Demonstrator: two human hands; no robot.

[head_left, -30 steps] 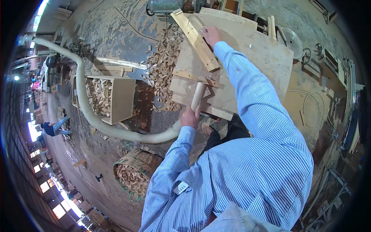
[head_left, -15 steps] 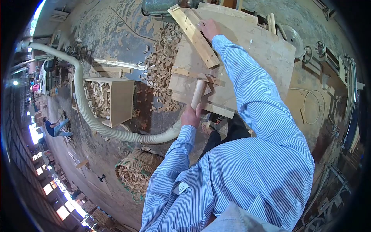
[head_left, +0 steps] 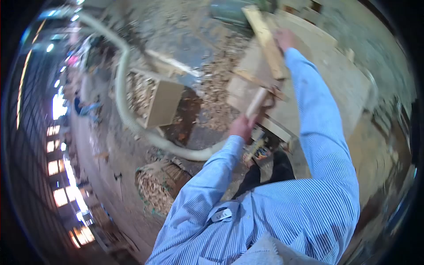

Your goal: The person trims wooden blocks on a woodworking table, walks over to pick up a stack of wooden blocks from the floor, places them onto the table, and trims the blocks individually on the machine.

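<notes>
My left hand (head_left: 241, 127) is wrapped round a pale round wooden handle (head_left: 257, 102). Its far end meets a wooden crosspiece (head_left: 247, 76) lying over the worktable (head_left: 327, 84). Farther up the table, my right hand (head_left: 286, 39) is at the right side of a long wooden plank (head_left: 265, 42). Motion blur smears its fingers, so I cannot make out whether they grip anything.
Wood offcuts (head_left: 219, 84) lie heaped left of the table. More fill an open wooden box (head_left: 165, 104) and a woven basket (head_left: 170, 176). A ribbed hose (head_left: 121, 84) curves across the floor. A person (head_left: 84, 106) is at the far left.
The head view has swung, so the table, the box and both hands appear farther right, and the picture is blurrier. Both hands keep nearly the same places at the handle and plank.
</notes>
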